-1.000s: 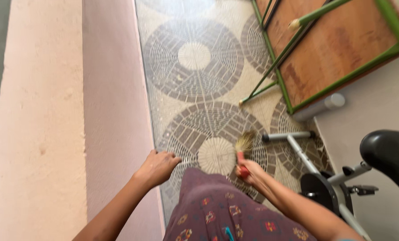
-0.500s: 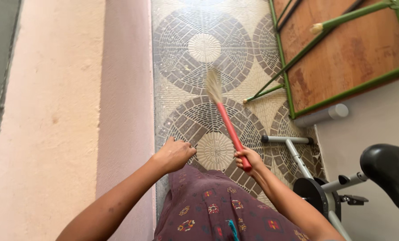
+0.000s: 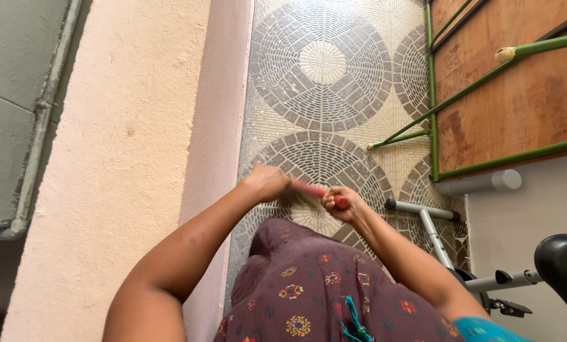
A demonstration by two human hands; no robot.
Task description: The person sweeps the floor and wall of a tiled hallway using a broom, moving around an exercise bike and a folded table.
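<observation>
The hand broom (image 3: pixel 313 193) is short, with a red handle and a head of pale straw-coloured bristles. It lies nearly level in the air above the patterned tile floor, held between both hands at about waist height. The rounded red butt end shows at the right, wrapped by the right hand (image 3: pixel 342 204); the bristle end points left and meets the left hand (image 3: pixel 267 182), whose fingers cover its tip. The bristles are blurred, so their exact spread cannot be told
</observation>
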